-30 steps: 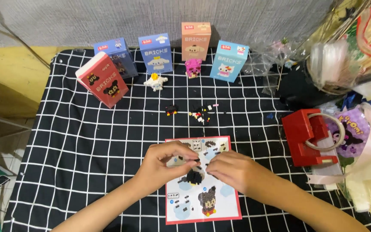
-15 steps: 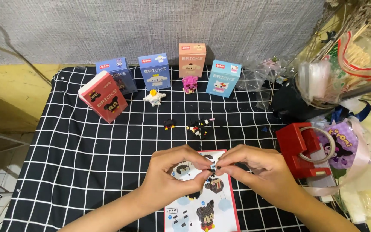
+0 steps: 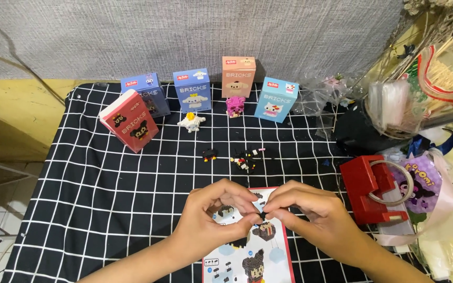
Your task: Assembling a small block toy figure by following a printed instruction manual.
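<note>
Two hands: left hand (image 3: 211, 222) and right hand (image 3: 310, 217), fingertips meeting, pinching tiny black brick piece (image 3: 261, 215) between them, above instruction sheet (image 3: 247, 257). Best seated squarely, pressed gently; loose bricks (image 3: 245, 159) beyond.

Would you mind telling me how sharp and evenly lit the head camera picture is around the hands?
Head view: light is soft and even, with no hard shadows on the checked cloth; the left hand and right hand are fairly sharp, but the small black piece pinched between them is too tiny to resolve; no glare on the instruction sheet.
</note>
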